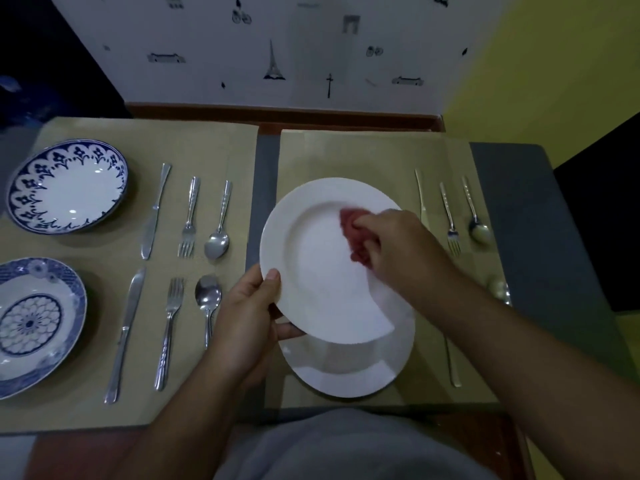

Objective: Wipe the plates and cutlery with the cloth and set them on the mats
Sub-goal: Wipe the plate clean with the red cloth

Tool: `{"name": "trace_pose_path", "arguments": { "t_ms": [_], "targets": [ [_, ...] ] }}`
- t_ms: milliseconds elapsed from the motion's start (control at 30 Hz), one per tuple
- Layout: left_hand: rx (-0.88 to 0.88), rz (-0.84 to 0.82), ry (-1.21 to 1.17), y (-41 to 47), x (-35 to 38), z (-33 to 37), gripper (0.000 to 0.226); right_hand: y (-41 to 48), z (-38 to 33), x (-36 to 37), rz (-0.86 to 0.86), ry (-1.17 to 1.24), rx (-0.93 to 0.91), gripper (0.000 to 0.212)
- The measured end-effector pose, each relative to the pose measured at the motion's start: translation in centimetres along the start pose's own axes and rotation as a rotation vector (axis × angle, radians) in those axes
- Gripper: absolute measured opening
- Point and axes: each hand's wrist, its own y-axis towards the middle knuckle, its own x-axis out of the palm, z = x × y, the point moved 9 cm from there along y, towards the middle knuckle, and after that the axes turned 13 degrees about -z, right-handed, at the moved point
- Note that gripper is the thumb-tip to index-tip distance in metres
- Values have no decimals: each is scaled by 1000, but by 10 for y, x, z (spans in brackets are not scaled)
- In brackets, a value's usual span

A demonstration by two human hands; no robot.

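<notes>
1. Head view looks down on a grey surface (540, 216) carrying two tan mats side by side, the left mat (104, 131) and the right mat (363, 150).
2. The left hand (247, 317) holds a white plate (311, 271) by its near-left rim, thumb on top and fingers curled beneath. Its grip is clamped on that rim, and the plate is tilted and raised above the right mat.
3. The right hand (391, 251) has its grip closed round a bunched red cloth (349, 226), which presses on the upper face of the white plate, right of its centre.
4. A second plate (346, 372), also plain white, lies flat on the right mat. It sits directly under the held one and is partly covered by it.
5. At the far right of the right mat lie a right knife (420, 192), a right fork (449, 220) and a right spoon (475, 213), side by side with handles pointing away. The knife is partly hidden by the right hand. Nearer, a long handle (452, 362) lies just beside the second plate; what it belongs to I cannot tell.
6. The left mat holds a blue-rimmed bowl (69, 185) at the far left, with a far knife (156, 211), far fork (189, 216) and far spoon (219, 223) to its right.
7. Nearer on the same mat, a patterned plate (34, 323) has a near knife (124, 334), near fork (168, 332) and near spoon (207, 299) beside it.
</notes>
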Motion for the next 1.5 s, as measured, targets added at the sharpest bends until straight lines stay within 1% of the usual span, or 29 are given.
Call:
{"name": "trace_pose_path", "arguments": {
  "t_ms": [67, 100, 133, 200, 233, 333, 400, 500, 567, 633, 667, 767, 867, 967, 1033, 1167, 1300, 1367, 1500],
  "targets": [
    [15, 14, -7, 1, -1, 7, 28, -19, 10, 16, -37, -194, 96, 19],
    [16, 14, -1, 2, -1, 8, 28, -31, 6, 28, -82, -190, 104, 19],
    [12, 10, 5, 2, 0, 7, 27, -42, -3, 40, -137, -130, 80, 20],
    [-18, -21, -3, 2, 4, 2, 26, -57, -28, 59, -219, -8, -16, 24],
    [-42, -45, -13, 2, 6, -2, 27, -60, -39, 62, -230, 10, -69, 26],
    [-109, -114, -72, 0, 14, -13, 31, -56, -52, 62, -218, 57, -164, 32],
    [-131, -146, -93, -2, 17, -17, 32, -51, -57, 57, -180, 26, -226, 34],
    [-144, -131, -19, -1, 14, -20, 30, -36, -56, 41, -70, -48, -252, 34],
    [-145, -104, 34, 0, 10, -19, 28, -17, -50, 28, -8, -95, -230, 26],
    [-134, -72, 45, 3, 5, -15, 28, 0, -35, 16, 34, -119, -165, 13],
    [-123, -55, 48, 4, 3, -12, 27, 6, -23, 10, 48, -121, -105, 11],
    [-92, -15, 62, 8, -4, -2, 26, 3, 12, 2, 57, -141, 63, 14],
    [-80, 9, 87, 16, -9, 4, 25, -15, 24, 16, -36, -178, 138, 14],
    [-79, 42, 98, 27, -13, 8, 23, -23, 9, 41, -192, -18, 80, 24],
    [-71, 64, 87, 38, -14, 14, 22, -19, 0, 46, -222, 36, 24, 28],
    [-64, 112, 20, 68, -20, 24, 18, 6, 4, 27, -101, 94, 4, 30],
    [-49, 125, -28, 104, -18, 35, 18, 41, 20, -7, 81, 134, 2, 35],
    [-55, 136, -37, 122, -16, 38, 19, 58, 29, -17, 96, 114, 28, 36],
    [-101, 182, -19, 152, -20, 35, 26, 84, 47, -18, 53, 105, 67, 32]
  ]
}}
